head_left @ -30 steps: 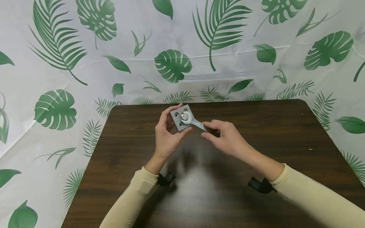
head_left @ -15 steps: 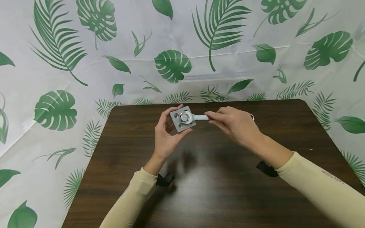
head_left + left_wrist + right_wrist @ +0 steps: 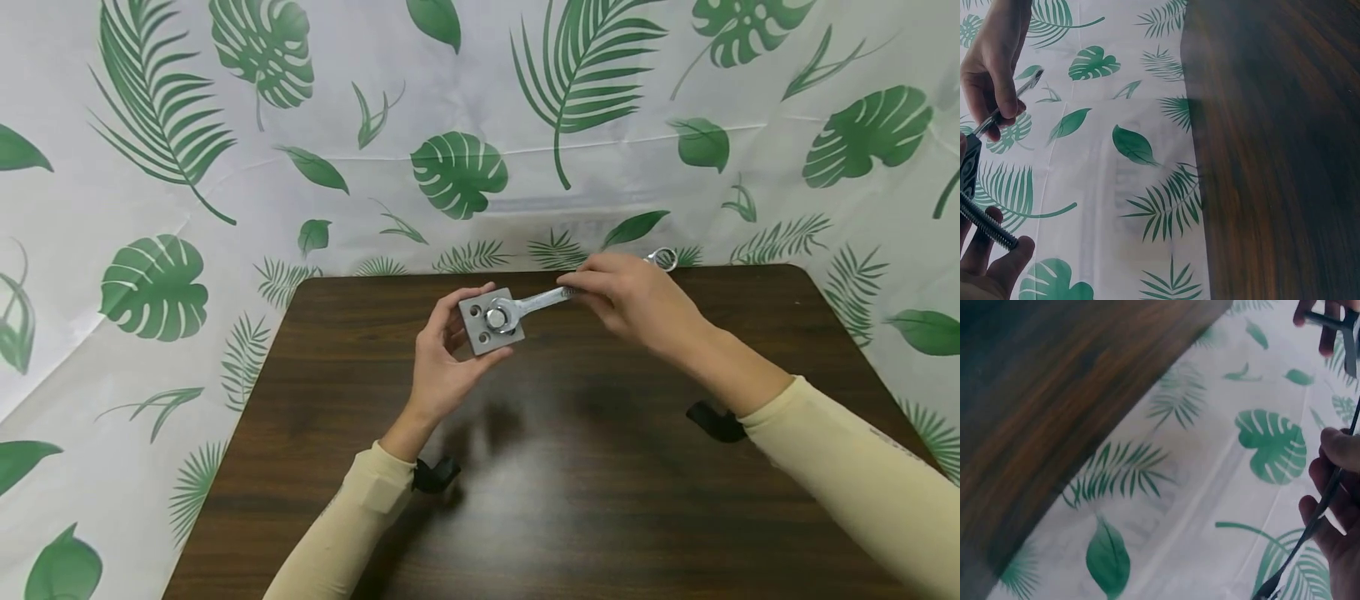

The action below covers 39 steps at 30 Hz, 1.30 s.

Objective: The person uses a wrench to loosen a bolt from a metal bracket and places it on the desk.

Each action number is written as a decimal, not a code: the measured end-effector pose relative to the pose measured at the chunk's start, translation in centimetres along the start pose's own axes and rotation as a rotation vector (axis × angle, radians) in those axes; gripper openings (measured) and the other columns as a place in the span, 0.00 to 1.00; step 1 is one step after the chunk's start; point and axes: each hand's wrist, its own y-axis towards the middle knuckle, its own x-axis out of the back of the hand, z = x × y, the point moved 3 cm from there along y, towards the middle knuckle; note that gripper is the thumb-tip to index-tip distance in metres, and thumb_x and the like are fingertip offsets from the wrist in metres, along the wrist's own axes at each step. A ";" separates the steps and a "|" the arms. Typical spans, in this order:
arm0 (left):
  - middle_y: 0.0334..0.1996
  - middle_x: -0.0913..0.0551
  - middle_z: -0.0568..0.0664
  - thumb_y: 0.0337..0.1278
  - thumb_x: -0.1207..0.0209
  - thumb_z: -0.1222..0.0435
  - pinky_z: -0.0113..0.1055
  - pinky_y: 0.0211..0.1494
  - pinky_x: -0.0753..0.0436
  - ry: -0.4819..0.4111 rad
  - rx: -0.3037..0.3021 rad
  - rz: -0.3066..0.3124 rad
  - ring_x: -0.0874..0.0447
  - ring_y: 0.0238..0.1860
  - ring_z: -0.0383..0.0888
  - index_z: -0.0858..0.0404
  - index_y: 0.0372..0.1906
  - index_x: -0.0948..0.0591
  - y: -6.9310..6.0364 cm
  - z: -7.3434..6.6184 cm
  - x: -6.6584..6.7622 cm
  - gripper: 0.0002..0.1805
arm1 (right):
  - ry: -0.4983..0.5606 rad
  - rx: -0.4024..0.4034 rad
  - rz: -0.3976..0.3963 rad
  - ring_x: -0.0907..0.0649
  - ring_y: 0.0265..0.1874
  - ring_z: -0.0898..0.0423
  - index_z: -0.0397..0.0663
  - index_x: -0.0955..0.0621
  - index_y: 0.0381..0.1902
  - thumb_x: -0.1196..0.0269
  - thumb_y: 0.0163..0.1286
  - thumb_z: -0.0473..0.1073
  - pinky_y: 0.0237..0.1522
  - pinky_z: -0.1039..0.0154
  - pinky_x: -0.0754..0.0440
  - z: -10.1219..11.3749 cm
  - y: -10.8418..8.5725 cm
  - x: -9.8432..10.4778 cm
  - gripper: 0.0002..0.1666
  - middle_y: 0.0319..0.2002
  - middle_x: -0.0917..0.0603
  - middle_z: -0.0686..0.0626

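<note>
My left hand holds a square grey metal plate with round holes, up above the table. A thick bolt passes through it; its hex head faces me. Behind the plate, the bolt's threaded shank reaches the left fingertips in the left wrist view. The open end of a combination wrench sits around the head, its handle slanting up to the right. My right hand pinches that handle between thumb and fingers. Beyond the hand, the wrench's ring end sticks out.
Below both hands lies a dark wood-grain table. A white sheet with green leaf prints hangs behind and at the sides. Black wrist mounts show under both sleeves.
The wrench handle has swung counterclockwise, from pointing down-right, through level, to up-right. My right hand has moved up and right with it. The plate has shifted slightly and tilted a little.
</note>
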 end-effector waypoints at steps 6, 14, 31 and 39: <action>0.62 0.23 0.60 0.36 0.27 0.83 0.38 0.46 0.18 -0.015 0.000 0.080 0.20 0.53 0.51 0.73 0.61 0.30 0.0 0.0 -0.3 0.40 | -0.102 0.055 0.027 0.19 0.30 0.49 0.47 0.12 0.46 0.32 0.59 0.28 0.32 0.53 0.20 -0.7 1.1 0.3 0.17 0.34 0.16 0.48; 0.63 0.24 0.56 0.39 0.27 0.81 0.44 0.48 0.17 -0.043 0.060 0.187 0.18 0.51 0.51 0.69 0.63 0.30 -0.1 0.3 -1.0 0.40 | -0.201 0.158 0.068 0.18 0.44 0.46 0.43 0.12 0.44 0.32 0.56 0.23 0.57 0.48 0.25 -0.8 3.6 0.8 0.19 0.39 0.15 0.45; 0.58 0.21 0.62 0.36 0.26 0.81 0.49 0.51 0.18 -0.038 0.085 0.306 0.18 0.52 0.48 0.70 0.61 0.30 -0.1 0.4 -2.1 0.40 | -0.537 0.661 0.101 0.22 0.59 0.47 0.43 0.13 0.45 0.32 0.60 0.28 0.69 0.51 0.39 2.1 8.7 0.4 0.14 0.51 0.17 0.42; 0.51 0.18 0.64 0.35 0.25 0.81 0.47 0.50 0.18 0.022 0.098 0.266 0.17 0.49 0.49 0.71 0.60 0.30 -0.2 0.0 -1.4 0.41 | -0.497 0.578 0.091 0.22 0.57 0.43 0.41 0.15 0.45 0.33 0.59 0.26 0.69 0.49 0.40 1.5 8.8 1.4 0.16 0.48 0.18 0.39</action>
